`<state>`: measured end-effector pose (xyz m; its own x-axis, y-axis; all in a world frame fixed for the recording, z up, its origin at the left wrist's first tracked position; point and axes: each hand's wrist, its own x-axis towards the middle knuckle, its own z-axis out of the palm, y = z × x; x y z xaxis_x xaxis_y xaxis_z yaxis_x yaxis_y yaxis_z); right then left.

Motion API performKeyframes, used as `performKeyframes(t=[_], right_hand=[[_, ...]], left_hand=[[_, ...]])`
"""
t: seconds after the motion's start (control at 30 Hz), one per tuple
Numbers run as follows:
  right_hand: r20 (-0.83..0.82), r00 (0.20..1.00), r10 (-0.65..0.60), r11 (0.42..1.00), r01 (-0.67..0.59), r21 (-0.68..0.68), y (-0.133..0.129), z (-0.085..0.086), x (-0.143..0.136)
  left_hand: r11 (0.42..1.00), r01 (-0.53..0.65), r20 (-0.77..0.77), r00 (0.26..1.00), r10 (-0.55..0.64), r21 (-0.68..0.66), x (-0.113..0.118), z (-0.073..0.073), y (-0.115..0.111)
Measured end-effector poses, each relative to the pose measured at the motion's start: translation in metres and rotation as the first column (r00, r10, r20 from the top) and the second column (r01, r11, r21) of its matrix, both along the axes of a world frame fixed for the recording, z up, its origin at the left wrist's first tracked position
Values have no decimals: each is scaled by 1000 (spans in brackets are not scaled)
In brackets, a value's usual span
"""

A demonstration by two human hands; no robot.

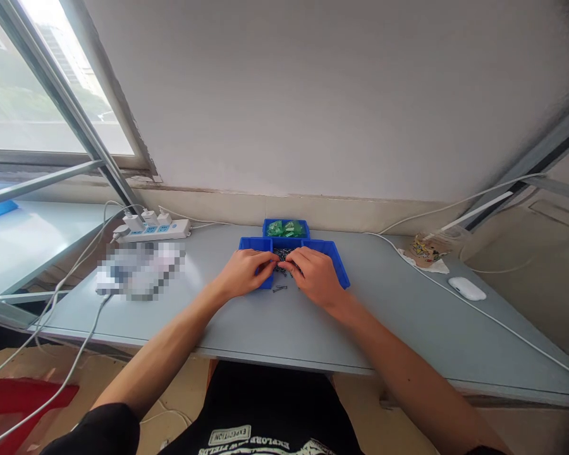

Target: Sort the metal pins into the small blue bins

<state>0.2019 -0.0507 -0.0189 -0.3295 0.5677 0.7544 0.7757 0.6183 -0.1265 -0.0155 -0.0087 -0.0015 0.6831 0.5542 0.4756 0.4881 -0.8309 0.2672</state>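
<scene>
My left hand (247, 272) and my right hand (313, 273) meet over the middle of the table, fingertips close together and pinched. Whatever they pinch is too small to make out. Beneath the fingertips lies a heap of dark screws (281, 253), partly covered by my hands. Two loose screws (279, 289) rest on the table just in front. A blue bin (255, 244) sits by my left hand, and another blue bin (340, 268) is partly behind my right hand. Farther back, a blue bin (286, 222) holds green packets (284, 229).
At the left stand a white power strip (154, 231) with plugs and a blurred patch. On the right are a white earphone case (467, 288), a plastic container (429, 248) with small parts, and a long white cable (493, 317). The wall (313, 126) closes off the back.
</scene>
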Motion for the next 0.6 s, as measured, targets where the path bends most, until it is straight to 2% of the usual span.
performKeyframes(t=[0.27, 0.4, 0.6], right_hand=[[11, 999, 47, 999, -47, -12, -2, 1, -1], [8, 999, 48, 999, -48, 3, -2, 3, -1], [9, 1000, -21, 1000, 20, 11, 0, 1, 0]], left_hand=[[997, -75, 43, 996, 75, -14, -1, 0, 0], [998, -57, 29, 998, 57, -5, 0, 0, 0], [1000, -27, 21, 999, 27, 11, 0, -2, 1]])
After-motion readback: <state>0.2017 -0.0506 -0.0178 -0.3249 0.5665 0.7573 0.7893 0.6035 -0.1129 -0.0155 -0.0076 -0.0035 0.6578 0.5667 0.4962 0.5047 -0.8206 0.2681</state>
